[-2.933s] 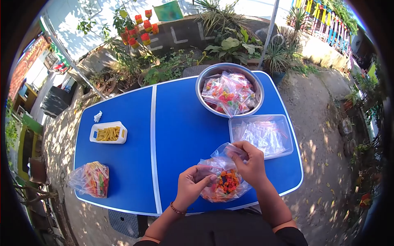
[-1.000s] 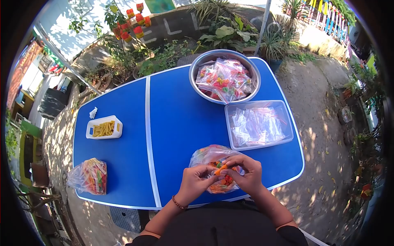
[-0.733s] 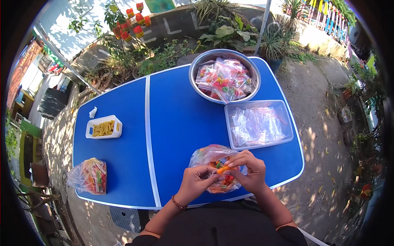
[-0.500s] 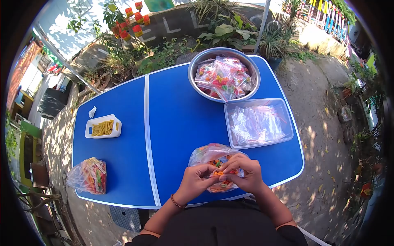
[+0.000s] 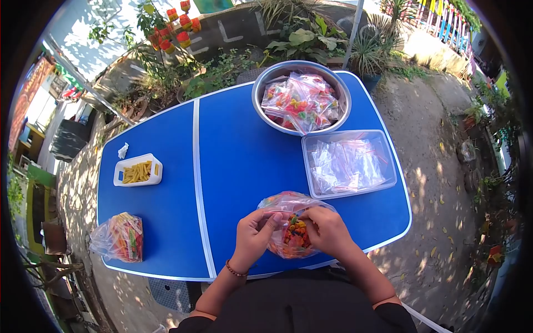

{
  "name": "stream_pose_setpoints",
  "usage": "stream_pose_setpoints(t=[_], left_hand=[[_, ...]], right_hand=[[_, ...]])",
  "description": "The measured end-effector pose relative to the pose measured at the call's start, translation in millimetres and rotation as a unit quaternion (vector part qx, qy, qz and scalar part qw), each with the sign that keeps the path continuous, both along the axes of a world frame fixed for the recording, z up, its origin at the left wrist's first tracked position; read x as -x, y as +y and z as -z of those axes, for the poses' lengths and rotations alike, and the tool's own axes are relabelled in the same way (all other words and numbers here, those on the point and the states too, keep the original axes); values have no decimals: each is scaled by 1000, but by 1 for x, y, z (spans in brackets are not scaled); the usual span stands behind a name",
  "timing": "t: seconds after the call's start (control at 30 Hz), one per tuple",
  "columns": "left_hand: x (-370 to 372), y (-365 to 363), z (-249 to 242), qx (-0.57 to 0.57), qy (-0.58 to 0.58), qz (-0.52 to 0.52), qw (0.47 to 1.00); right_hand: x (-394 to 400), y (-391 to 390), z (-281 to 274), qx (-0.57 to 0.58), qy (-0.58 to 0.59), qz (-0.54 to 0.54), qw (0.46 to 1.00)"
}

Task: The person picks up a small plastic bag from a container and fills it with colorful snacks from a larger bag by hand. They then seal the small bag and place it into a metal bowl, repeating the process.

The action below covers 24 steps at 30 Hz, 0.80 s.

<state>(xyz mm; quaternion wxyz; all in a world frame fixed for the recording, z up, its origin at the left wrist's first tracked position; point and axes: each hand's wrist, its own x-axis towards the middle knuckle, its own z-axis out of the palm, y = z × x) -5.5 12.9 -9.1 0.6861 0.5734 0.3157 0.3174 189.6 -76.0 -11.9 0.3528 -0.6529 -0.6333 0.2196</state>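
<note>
An open clear plastic bag (image 5: 294, 240) of small orange, red, yellow and green pieces lies at the table's near edge, between my hands. My left hand (image 5: 255, 233) is at the bag's left side, thumb and fingers closed on its rim. On the right, my right hand (image 5: 326, 230) is closed at the bag's opening, its fingertips bent down by the pieces; what they hold, if anything, is too small to make out.
Beyond the bag, a clear tub (image 5: 351, 165) holds flat plastic packets, and a metal bowl (image 5: 256, 102) holds filled packets. A white basket (image 5: 158, 173) of yellow sticks, a crumpled tissue (image 5: 123, 150) and another filled bag (image 5: 125, 238) are on the left of the blue table (image 5: 250, 166).
My hands have moved apart from their shared pinch over the bag. The orange piece between them no longer shows there, and the bag's opening is more exposed.
</note>
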Motion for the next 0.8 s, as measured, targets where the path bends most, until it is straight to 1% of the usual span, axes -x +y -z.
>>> stream_pose_setpoints(t=[0.1, 0.2, 0.3, 0.33, 0.37, 0.4, 0.43, 0.5, 0.63, 0.73, 0.8], left_hand=[[-1, -2, 0, 25, -8, 8, 1000], [-2, -3, -4, 49, 2, 19, 999], [-4, -6, -2, 22, 5, 18, 1000], [-2, -6, -1, 19, 22, 28, 999], [0, -5, -1, 15, 39, 38, 998], [1, -5, -1, 12, 55, 48, 997], [0, -6, 0, 4, 60, 55, 997], [-1, -7, 1, -14, 69, 70, 995], [-3, -8, -1, 2, 61, 82, 995], [-5, -9, -2, -8, 49, 94, 994], [-6, -10, -8, -23, 34, 113, 993]], right_hand=[[10, 2, 11, -27, -143, -2, 989], [5, 3, 6, -13, -130, -12, 991], [-1, 1, -12, -18, 28, 23, 999], [0, 0, -12, -30, 130, 53, 990], [1, -1, -13, -42, 230, 82, 969], [1, -2, -13, -54, 328, 111, 937], [2, -3, -15, -68, 390, 107, 912], [0, -5, -12, -67, 363, 88, 925], [-4, -7, -12, -63, 297, 29, 953], [-5, -5, -24, -69, 226, -22, 971], [-9, -5, -22, -86, 182, -54, 978]])
